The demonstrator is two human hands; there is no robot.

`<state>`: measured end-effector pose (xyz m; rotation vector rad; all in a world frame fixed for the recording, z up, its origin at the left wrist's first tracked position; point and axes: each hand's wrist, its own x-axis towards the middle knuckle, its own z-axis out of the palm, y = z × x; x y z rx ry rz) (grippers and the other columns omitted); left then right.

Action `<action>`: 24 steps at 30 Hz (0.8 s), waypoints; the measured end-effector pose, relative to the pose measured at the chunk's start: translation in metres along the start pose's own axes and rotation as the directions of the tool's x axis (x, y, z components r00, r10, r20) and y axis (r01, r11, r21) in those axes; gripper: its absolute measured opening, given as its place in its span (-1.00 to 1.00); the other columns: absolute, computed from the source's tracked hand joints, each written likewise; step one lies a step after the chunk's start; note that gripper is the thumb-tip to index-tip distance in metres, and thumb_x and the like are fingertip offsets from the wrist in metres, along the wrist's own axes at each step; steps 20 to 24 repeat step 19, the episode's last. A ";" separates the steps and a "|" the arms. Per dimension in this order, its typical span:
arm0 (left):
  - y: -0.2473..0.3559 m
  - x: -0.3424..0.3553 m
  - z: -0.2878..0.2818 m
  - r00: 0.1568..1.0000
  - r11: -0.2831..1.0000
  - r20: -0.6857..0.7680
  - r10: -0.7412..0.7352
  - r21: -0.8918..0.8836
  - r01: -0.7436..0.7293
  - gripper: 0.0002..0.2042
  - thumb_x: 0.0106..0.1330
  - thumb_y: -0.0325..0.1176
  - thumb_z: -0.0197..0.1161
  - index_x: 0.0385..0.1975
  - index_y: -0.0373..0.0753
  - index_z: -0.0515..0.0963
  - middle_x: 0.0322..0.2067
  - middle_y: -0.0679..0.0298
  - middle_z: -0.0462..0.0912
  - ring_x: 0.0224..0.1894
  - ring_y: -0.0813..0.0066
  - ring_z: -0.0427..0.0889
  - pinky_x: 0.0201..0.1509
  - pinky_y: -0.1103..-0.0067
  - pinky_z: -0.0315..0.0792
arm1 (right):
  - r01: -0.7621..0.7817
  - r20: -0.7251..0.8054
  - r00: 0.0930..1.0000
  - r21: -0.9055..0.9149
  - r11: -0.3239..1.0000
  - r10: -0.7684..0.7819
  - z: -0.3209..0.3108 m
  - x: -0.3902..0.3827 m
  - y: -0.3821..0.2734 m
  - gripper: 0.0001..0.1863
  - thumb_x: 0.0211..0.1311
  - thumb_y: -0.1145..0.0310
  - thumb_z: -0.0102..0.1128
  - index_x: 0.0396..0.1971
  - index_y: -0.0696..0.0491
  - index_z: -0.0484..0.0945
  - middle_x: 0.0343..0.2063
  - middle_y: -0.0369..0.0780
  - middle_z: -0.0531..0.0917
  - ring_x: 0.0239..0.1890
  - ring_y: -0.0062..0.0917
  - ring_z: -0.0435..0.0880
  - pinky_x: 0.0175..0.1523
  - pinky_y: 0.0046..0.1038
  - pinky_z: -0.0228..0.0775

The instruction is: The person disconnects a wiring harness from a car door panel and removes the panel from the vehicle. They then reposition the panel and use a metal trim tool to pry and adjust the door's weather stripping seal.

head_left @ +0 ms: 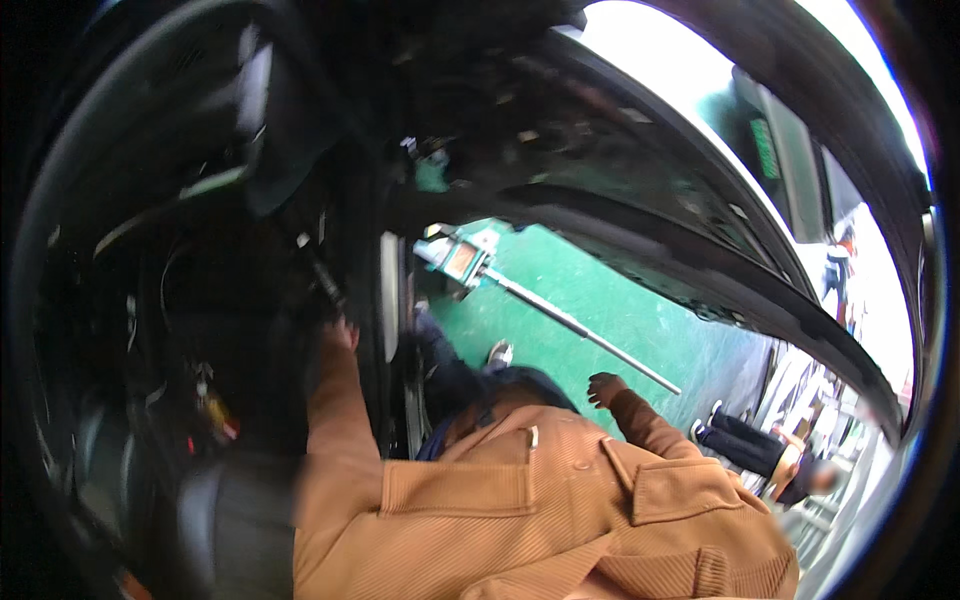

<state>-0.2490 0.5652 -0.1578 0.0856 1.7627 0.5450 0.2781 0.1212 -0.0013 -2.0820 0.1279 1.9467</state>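
Note:
My left hand reaches into the dark interior of a car, beside the door opening. Its fingers look curled, but they are small and dim. A slim dark rod-like thing with light glints runs up from the fingers; its kind is too dim to name. My right hand hangs out over the green floor, below the open car door. Its fingers are loosely bent and apart, with nothing in them. Both arms wear brown ribbed sleeves.
On the green floor stands a jack-like device with a long metal handle. A dark seat is at lower left, and a small yellow-and-red thing lies in the interior. Another person is at the right.

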 end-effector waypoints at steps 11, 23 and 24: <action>-0.106 -0.124 0.077 0.944 0.958 0.300 0.137 0.203 -0.203 -0.78 0.51 -0.15 0.21 -0.06 -0.13 0.55 -0.45 0.23 0.63 -0.56 0.31 0.60 -0.56 0.41 0.55 | 0.329 -0.198 0.939 0.276 0.903 -0.282 0.009 -0.039 0.027 -0.56 0.37 0.37 0.14 0.23 0.07 0.57 -0.14 -0.14 0.77 -0.21 -0.37 0.80 -0.23 -0.30 0.68; -0.113 -0.186 0.169 0.884 0.614 0.452 0.117 0.667 -0.422 -0.74 0.50 -0.09 0.20 -0.40 -0.07 0.45 -0.58 0.24 0.53 -0.65 0.35 0.52 -0.64 0.42 0.45 | 0.252 -0.369 0.928 0.524 0.813 -0.050 -0.037 0.055 0.280 -0.61 0.38 0.36 -0.01 0.14 0.01 0.60 -0.39 -0.11 0.69 -0.52 -0.22 0.63 -0.38 -0.16 0.58; -0.113 -0.186 0.169 0.884 0.614 0.452 0.117 0.667 -0.422 -0.74 0.50 -0.09 0.20 -0.40 -0.07 0.45 -0.58 0.24 0.53 -0.65 0.35 0.52 -0.64 0.42 0.45 | 0.252 -0.369 0.928 0.524 0.813 -0.050 -0.037 0.055 0.280 -0.61 0.38 0.36 -0.01 0.14 0.01 0.60 -0.39 -0.11 0.69 -0.52 -0.22 0.63 -0.38 -0.16 0.58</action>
